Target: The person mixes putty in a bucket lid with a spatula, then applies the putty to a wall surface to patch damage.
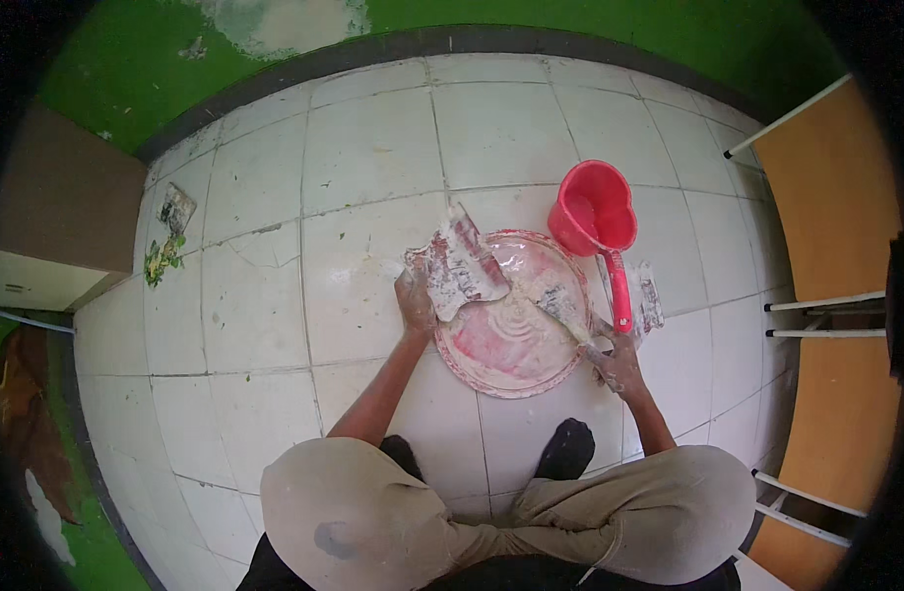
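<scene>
On tiles (373, 148), a basin (516, 392) holds pale paste (511, 323).

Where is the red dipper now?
In the head view, the red dipper is right of centre, by the upper right rim of the round tray, its handle ending near the right hand.

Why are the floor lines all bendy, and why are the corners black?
In the head view, the wide fisheye lens curves the floor tile lines, most near the rim; in the head view's corners, the lens's round image likely runs out, leaving black; in the head view's upper right, the green wall also darkens.
</scene>
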`<state>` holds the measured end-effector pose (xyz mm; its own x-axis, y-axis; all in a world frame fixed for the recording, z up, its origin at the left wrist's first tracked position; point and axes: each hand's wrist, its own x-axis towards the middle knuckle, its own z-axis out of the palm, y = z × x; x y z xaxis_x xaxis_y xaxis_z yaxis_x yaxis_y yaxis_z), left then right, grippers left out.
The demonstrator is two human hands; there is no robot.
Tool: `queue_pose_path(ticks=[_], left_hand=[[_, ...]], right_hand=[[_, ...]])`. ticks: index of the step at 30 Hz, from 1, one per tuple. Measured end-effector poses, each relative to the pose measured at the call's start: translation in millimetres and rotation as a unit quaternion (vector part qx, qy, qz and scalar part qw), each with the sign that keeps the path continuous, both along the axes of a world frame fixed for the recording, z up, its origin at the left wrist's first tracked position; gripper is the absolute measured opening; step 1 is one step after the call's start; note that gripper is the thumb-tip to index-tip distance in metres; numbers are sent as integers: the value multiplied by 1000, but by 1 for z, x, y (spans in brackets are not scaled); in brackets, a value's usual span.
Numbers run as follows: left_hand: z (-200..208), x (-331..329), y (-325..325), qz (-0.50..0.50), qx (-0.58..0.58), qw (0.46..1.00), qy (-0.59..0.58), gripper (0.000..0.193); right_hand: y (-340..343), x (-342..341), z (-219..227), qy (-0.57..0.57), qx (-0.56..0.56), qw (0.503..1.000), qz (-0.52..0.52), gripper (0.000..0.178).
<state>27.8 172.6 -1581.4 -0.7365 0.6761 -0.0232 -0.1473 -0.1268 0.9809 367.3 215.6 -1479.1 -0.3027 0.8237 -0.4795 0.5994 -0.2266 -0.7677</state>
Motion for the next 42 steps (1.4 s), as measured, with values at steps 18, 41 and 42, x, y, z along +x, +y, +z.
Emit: queue_pose_path(ticks=[18, 41, 42], left_hand=[[45, -397, -171, 117, 48, 988, -88, 35], [0, -457, -183, 310, 131, 939, -65, 38], [0, -447, -177, 307, 129, 940, -70, 38]], right_hand=[[-75, -401, 62, 47, -60, 973, 217, 45], [-120, -485, 66, -197, 364, 780, 469, 17], [-122, -480, 83, -209, 325, 789, 478, 17]])
